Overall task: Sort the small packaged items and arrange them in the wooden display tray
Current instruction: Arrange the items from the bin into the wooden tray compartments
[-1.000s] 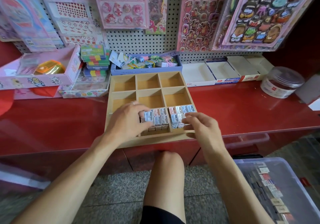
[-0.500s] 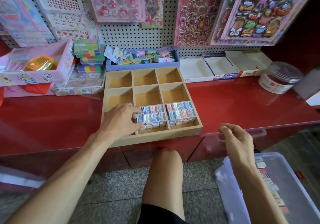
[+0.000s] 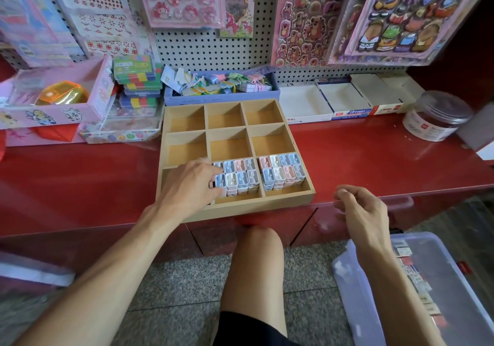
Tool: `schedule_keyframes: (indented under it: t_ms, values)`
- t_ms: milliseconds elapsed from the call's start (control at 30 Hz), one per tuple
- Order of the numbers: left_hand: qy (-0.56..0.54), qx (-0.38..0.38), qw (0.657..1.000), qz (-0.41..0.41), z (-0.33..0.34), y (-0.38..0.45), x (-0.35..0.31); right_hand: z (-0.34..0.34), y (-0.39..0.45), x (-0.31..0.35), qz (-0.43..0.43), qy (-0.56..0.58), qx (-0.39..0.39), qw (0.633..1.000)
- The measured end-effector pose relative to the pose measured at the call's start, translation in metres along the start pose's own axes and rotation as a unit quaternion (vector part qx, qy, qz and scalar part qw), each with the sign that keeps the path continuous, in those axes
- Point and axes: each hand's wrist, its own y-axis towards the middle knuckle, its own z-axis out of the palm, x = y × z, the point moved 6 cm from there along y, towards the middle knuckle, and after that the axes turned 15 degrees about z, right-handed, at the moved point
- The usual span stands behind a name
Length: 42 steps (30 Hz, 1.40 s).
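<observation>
Your arms bare to beyond the elbows, no sleeves, your left hand (image 3: 191,185) and right hand (image 3: 365,209) ungloved, your knee (image 3: 258,241) bare above dark shorts (image 3: 248,329)

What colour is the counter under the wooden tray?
Glossy red, seen best in the head view: the counter runs under the tray.

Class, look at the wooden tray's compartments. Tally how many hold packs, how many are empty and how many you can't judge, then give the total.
Wooden tray compartments:
Holding small packs: 2
Empty compartments: 6
Covered by the left hand, cannot tell: 1
Total: 9
</observation>
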Motion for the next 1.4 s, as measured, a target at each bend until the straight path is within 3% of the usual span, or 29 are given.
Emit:
schedule_keyframes:
  t_ms: [200, 300, 433, 567, 733, 933, 1133, 1400]
  values:
    - [-0.043, -0.033, 0.999, -0.006, -0.008, -0.005, -0.002, -0.006, -0.002, 0.002, -0.009, -0.001, -0.008, 1.000]
    - [-0.155, -0.088, 0.984, -0.030, -0.014, -0.009, -0.009, -0.016, -0.005, 0.004, -0.019, -0.004, -0.019, 1.000]
    - [-0.317, -0.126, 0.938, -0.052, -0.008, -0.017, -0.047, -0.040, -0.015, 0.003, -0.028, -0.002, -0.033, 0.999]
    - [-0.425, -0.087, 0.900, -0.037, 0.020, -0.018, -0.107, -0.078, -0.025, -0.007, -0.041, 0.007, -0.070, 0.997]
    - [-0.473, -0.029, 0.880, -0.029, 0.063, -0.015, -0.188, -0.141, -0.030, -0.052, -0.012, 0.042, -0.115, 0.992]
    - [-0.465, 0.065, 0.883, -0.015, 0.135, 0.001, -0.261, -0.222, -0.040, -0.123, 0.046, 0.065, -0.209, 0.975]
    - [-0.395, 0.180, 0.900, 0.050, 0.212, 0.026, -0.323, -0.261, -0.035, -0.214, 0.138, 0.053, -0.248, 0.958]
    - [-0.225, 0.265, 0.913, 0.213, 0.336, 0.082, -0.360, -0.250, 0.025, -0.349, 0.305, 0.016, -0.161, 0.938]
